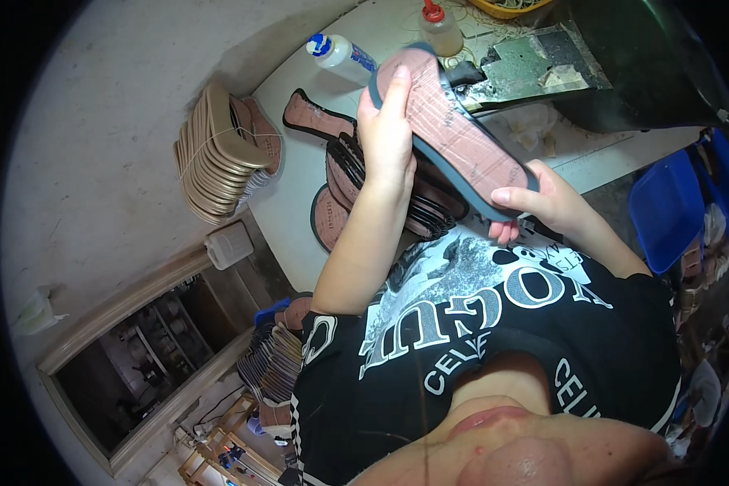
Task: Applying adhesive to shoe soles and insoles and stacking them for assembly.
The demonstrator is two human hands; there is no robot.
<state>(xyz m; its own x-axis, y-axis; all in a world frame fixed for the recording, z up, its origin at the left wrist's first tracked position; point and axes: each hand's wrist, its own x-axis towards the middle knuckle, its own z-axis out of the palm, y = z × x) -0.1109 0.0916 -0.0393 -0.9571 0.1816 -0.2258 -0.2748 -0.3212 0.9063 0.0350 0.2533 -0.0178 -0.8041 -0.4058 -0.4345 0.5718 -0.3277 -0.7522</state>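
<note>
Between my two hands I hold a shoe sole (454, 121) with a pinkish-brown patterned top and a dark edge, tilted over the table. My left hand (389, 125) grips its far, wider end, thumb lying on the top face. At the nearer end my right hand (539, 198) pinches it, thumb on top and fingers curled beneath. Beside and partly behind my left forearm lies a pile of similar dark-edged soles (348, 170). One more sole (316, 113) points away from that pile on the table.
A white bottle with a blue cap (344, 58) and a clear bottle with a red cap (441, 32) stand at the back of the white table (279, 61). A tied bundle of tan soles (219, 154) sits by the left wall. A stained board (535, 65) and a dark curved container (648, 73) are at right.
</note>
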